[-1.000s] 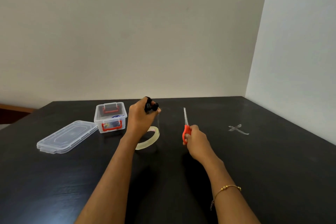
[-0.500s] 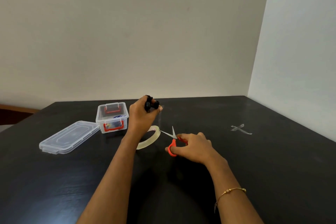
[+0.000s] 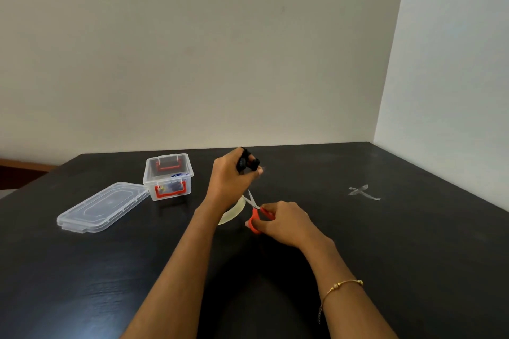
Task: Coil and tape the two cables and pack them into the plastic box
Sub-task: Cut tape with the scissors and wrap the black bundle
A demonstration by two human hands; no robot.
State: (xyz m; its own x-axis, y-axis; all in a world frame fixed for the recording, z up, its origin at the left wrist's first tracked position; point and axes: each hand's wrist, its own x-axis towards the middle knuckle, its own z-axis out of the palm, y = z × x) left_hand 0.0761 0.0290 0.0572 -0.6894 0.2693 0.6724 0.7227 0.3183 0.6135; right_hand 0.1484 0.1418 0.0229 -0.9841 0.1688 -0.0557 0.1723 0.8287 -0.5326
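My left hand (image 3: 230,177) grips a coiled black cable (image 3: 247,163) raised above the black table. A clear tape roll (image 3: 232,210) lies under that hand, partly hidden by my wrist. My right hand (image 3: 283,221) holds orange-handled scissors (image 3: 256,213), their blades open and pointing up-left just below the cable, next to the roll. The clear plastic box (image 3: 168,175) with red latches stands open to the left, with something blue and dark inside.
The box's clear lid (image 3: 102,208) lies flat left of the box. A crossed scrap of clear tape (image 3: 363,192) sticks to the table at the right. Walls close off the table's far and right sides.
My right hand swung the scissors from pointing upright to the right of the roll leftward and down, bringing the opened blades under the cable. My left hand stayed in place.
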